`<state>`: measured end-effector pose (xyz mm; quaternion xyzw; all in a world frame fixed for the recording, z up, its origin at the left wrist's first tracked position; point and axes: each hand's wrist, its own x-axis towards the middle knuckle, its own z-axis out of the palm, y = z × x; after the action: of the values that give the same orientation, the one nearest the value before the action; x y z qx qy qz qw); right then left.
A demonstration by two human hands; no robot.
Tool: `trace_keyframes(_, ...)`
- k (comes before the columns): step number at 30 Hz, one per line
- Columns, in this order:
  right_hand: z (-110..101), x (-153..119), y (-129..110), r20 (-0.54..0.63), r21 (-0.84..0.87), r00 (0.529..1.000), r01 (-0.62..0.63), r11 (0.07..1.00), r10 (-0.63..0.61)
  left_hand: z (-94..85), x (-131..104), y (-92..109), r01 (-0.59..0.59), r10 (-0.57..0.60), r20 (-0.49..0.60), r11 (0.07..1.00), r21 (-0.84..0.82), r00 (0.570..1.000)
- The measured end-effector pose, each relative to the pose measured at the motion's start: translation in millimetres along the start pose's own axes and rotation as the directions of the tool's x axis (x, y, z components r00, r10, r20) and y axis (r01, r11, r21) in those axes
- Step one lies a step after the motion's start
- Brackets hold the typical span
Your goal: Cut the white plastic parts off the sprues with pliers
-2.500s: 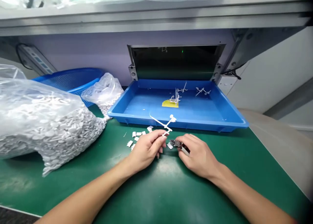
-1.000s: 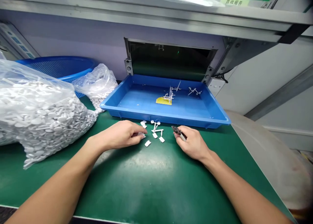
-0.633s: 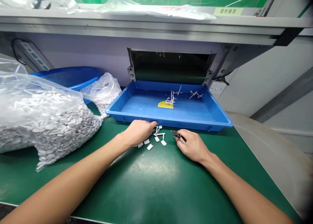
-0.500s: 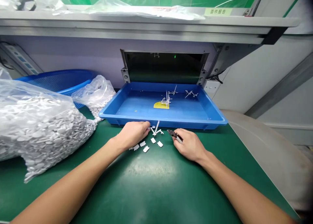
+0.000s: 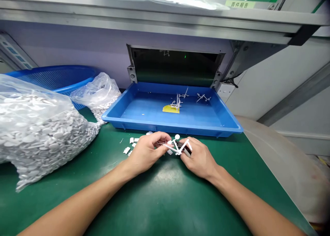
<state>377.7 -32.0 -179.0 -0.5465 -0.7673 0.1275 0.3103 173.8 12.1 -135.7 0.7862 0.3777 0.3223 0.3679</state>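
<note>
Between my hands is a white plastic sprue (image 5: 178, 151) with thin branches and small round ends. My left hand (image 5: 148, 150) pinches one of its branches with thumb and fingertips. My right hand (image 5: 199, 157) is wrapped round a pair of nippers (image 5: 187, 153), whose dark jaws are right at the sprue and partly hidden behind it. Whether the jaws touch a branch I cannot tell. Several small white plastic parts (image 5: 126, 150) lie on the green table beside and behind my left hand, some of them partly covered by it.
A blue tray (image 5: 175, 128) with several white sprues (image 5: 177, 102) stands behind my hands, below a wall opening (image 5: 177, 66). To the left are clear bags of white parts (image 5: 51, 129) and a blue basket (image 5: 85, 78). A metal shelf edge (image 5: 144, 21) crosses above.
My left hand has lifted the sprue off the table and brought it to the nippers. The right hand stays near its place, now close to the left. The view has shifted slightly.
</note>
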Motion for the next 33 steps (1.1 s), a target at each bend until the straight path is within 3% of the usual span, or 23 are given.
trace_keyframes(14,-1,-1,0,0.025,0.018,0.999,0.025,1.0,-0.026,1.5,-2,-5,-0.002,0.003,0.021,0.999,-0.036,1.0)
trace_keyframes(21,-4,-2,0,0.161,-0.053,0.986,-0.028,0.998,0.037,-1.2,0,-10,-0.139,0.133,0.06,0.983,0.123,0.989)
trace_keyframes(25,-5,1,3,0.21,-0.013,0.973,-0.095,0.995,0.096,2.1,2,-16,-0.131,0.122,0.069,0.98,0.148,0.99)
trace_keyframes(29,-8,7,12,0.146,-0.06,0.97,-0.187,0.981,0.194,5.3,5,-24,-0.097,0.089,0.067,0.988,0.116,0.994)
trace_keyframes(33,-12,6,18,0.099,-0.138,0.974,-0.189,0.972,0.203,1.9,5,-23,-0.069,0.07,-0.007,0.995,0.078,0.998)
